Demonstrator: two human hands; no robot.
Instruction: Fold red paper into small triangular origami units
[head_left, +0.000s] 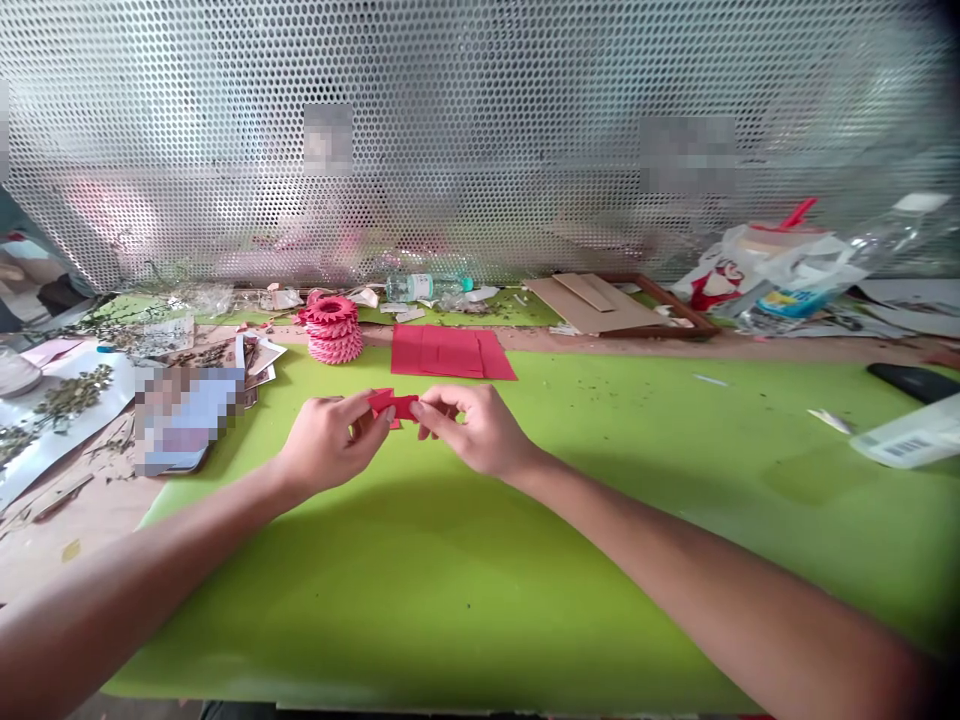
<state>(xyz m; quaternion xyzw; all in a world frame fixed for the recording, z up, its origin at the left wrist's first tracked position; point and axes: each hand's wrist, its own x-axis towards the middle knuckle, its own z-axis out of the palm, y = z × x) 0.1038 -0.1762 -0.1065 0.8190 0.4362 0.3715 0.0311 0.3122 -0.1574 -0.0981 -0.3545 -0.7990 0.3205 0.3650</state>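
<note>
Between my hands, a little above the green mat (465,560), is a small folded piece of red paper (403,406). My left hand (330,440) pinches its left part between thumb and fingers. On its right end, the thumb and fingertips of my right hand (480,430) are closed. Just beyond my hands lie flat sheets of red paper (450,352), smaller ones on top of a larger one. A round stack of folded pink and red paper pieces (334,330) stands to their left, with a hole in its top.
A phone (187,420) and dried plants (75,395) lie on the left. Along the perforated metal wall (480,130) are a plastic bottle (427,287), cardboard (592,303) and plastic bags (787,275). A dark object (911,383) and a clear packet (911,435) lie at right.
</note>
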